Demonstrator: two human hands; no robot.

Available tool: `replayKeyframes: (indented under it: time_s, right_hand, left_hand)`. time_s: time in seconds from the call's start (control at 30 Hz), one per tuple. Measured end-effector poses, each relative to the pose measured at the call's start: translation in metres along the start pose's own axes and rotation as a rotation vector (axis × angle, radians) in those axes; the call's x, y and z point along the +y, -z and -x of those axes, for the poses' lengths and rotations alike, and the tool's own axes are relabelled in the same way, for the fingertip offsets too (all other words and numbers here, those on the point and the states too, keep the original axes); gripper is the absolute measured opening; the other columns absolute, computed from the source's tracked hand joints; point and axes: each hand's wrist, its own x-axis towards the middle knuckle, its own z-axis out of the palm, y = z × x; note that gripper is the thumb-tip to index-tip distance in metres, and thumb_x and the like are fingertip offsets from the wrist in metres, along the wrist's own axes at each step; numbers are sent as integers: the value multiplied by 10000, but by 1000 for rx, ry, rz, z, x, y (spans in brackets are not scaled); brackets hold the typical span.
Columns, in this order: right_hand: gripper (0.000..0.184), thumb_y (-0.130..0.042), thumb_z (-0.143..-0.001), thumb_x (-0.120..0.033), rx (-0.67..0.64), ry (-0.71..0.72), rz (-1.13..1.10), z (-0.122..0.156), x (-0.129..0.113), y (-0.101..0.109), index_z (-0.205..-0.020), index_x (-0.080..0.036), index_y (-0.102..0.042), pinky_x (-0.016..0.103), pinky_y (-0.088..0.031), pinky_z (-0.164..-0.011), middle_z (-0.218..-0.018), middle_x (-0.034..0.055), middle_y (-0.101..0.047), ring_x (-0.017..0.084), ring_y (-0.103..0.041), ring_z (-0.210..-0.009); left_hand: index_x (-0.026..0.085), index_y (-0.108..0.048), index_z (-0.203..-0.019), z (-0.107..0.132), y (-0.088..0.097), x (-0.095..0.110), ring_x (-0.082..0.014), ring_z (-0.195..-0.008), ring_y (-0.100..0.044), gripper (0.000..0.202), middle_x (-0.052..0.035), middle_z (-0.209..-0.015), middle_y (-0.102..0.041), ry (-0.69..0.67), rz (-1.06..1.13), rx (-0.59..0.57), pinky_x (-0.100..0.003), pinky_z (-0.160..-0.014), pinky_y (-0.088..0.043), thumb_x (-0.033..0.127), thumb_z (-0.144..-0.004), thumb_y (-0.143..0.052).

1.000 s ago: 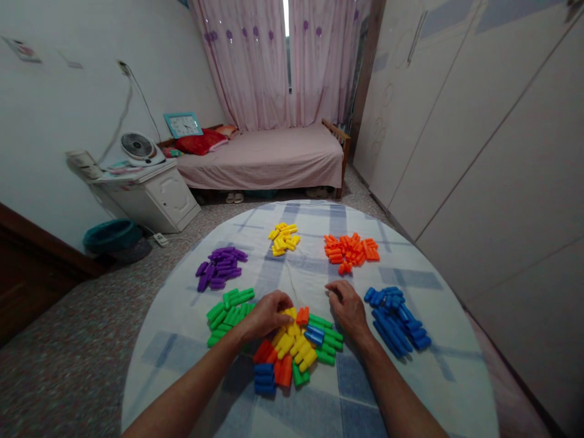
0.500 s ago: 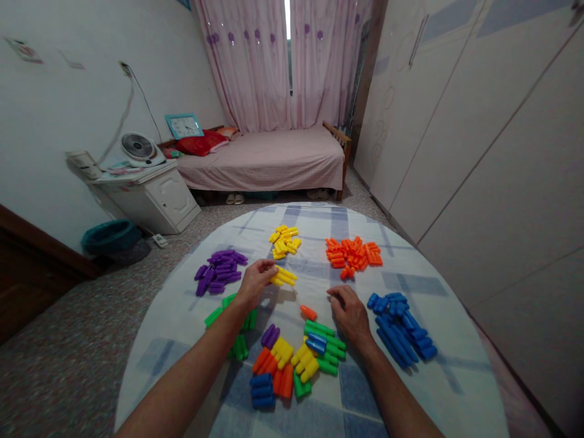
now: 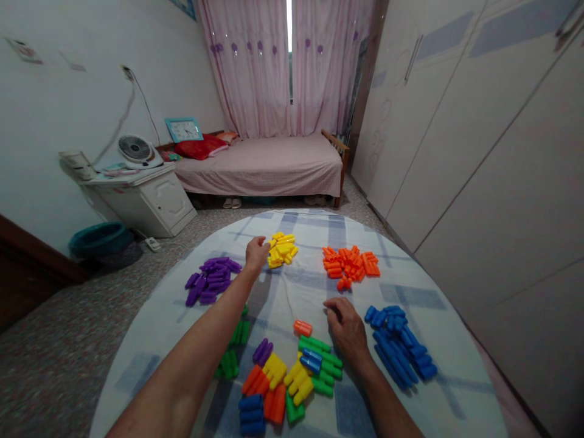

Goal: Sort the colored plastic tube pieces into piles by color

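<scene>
My left hand (image 3: 256, 252) reaches far across the round table (image 3: 438, 389). Its curled fingers touch the left edge of the yellow pile (image 3: 283, 249); I cannot see whether pieces are inside them. My right hand (image 3: 347, 328) rests on the cloth with its fingers curled and nothing visible in them. It lies between a lone orange piece (image 3: 302, 328) and the blue pile (image 3: 401, 344). Just in front of me is a mixed heap (image 3: 287, 374) of coloured pegs. My left forearm partly covers the green pile (image 3: 233, 350).
An orange pile (image 3: 349, 263) lies far right and a purple pile (image 3: 208, 281) far left on the checked cloth. Beyond the table stand a bed (image 3: 264, 164), a white cabinet (image 3: 141, 198) with a fan, a teal basin (image 3: 98, 238) on the floor, and wardrobes (image 3: 479, 152) along the right.
My left hand lifted yellow pieces out of the mixed heap and carried them forward to the yellow pile. One orange piece now lies apart from the heap. The right hand has barely moved.
</scene>
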Motion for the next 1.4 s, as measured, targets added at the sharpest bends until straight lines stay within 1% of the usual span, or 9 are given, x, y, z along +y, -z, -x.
replayKeyframes:
  time_s: [0.1, 0.2, 0.27, 0.33, 0.43, 0.67, 0.9, 1.17, 1.4]
  right_hand:
    - [174, -449, -821, -204, 2, 3, 2, 0, -1, 1, -886, -197, -610, 337, -438, -823, -898, 54, -616, 202, -567, -887]
    - [185, -450, -813, -208, 4, 3, -1, -1, 0, 0, -888, -196, -618, 338, -438, -822, -900, 58, -619, 203, -567, -889]
    - [186, -453, -808, -213, 2, -2, -1, -1, 0, 0, -887, -197, -621, 337, -438, -816, -904, 58, -622, 204, -568, -887]
    - [188, -455, -806, -217, 0, -4, 1, -1, -1, 1, -886, -197, -623, 337, -438, -812, -906, 58, -623, 205, -567, -889]
    - [195, -449, -806, -220, -1, 5, 5, -2, -1, 1, -886, -192, -625, 337, -435, -815, -908, 60, -620, 207, -569, -895]
    - [198, -452, -802, -236, -2, 4, 15, -2, -1, 2, -881, -190, -628, 337, -437, -812, -903, 57, -621, 207, -571, -885]
    - [191, -471, -805, -242, -21, 14, -6, -1, -2, 3, -887, -179, -631, 332, -432, -803, -897, 59, -619, 204, -573, -877]
    - [192, -583, -829, -327, -306, 121, 42, 10, -34, 3, -972, -224, -661, 332, -386, -827, -962, 31, -663, 194, -569, -925]
    - [202, -604, -823, -361, -299, 118, 122, 11, -42, -9, -958, -227, -673, 338, -395, -778, -883, 43, -653, 207, -564, -869]
  left_hand:
    - [154, -663, -948, 37, 22, 0, -202, -965, -606, 309, -60, -983, -674, -78, -66, -127, -357, -923, -465, 193, -642, -649]
    - [167, -673, -961, 95, 56, -1, -199, -900, -620, 285, -60, -986, -677, -198, -220, -483, -337, -839, -506, 301, -715, -622]
    - [205, -663, -996, 134, 78, -2, -190, -934, -608, 269, -46, -1037, -666, -235, -339, -621, -322, -854, -497, 324, -770, -581]
    - [230, -662, -980, 165, 96, -6, -193, -967, -592, 233, -36, -1045, -660, -274, -418, -627, -328, -892, -477, 306, -780, -569]
    - [233, -666, -951, 191, 111, -14, -203, -1026, -565, 193, -47, -1052, -649, -367, -507, -570, -345, -949, -433, 277, -800, -553]
    - [206, -662, -985, 205, 108, -15, -203, -967, -535, 204, -68, -1026, -612, -483, -676, -639, -337, -875, -428, 262, -830, -542]
    - [216, -624, -971, 223, 93, -11, -215, -917, -518, 224, -57, -965, -562, -474, -905, -740, -329, -799, -421, 298, -762, -619]
    - [208, -590, -991, 231, 88, -6, -201, -966, -520, 231, -53, -1026, -565, -412, -959, -737, -304, -823, -408, 200, -763, -556]
    - [198, -576, -1104, 232, 86, -18, -238, -1014, -516, 409, -68, -1041, -589, -410, -851, -650, -372, -900, -409, 153, -697, -582]
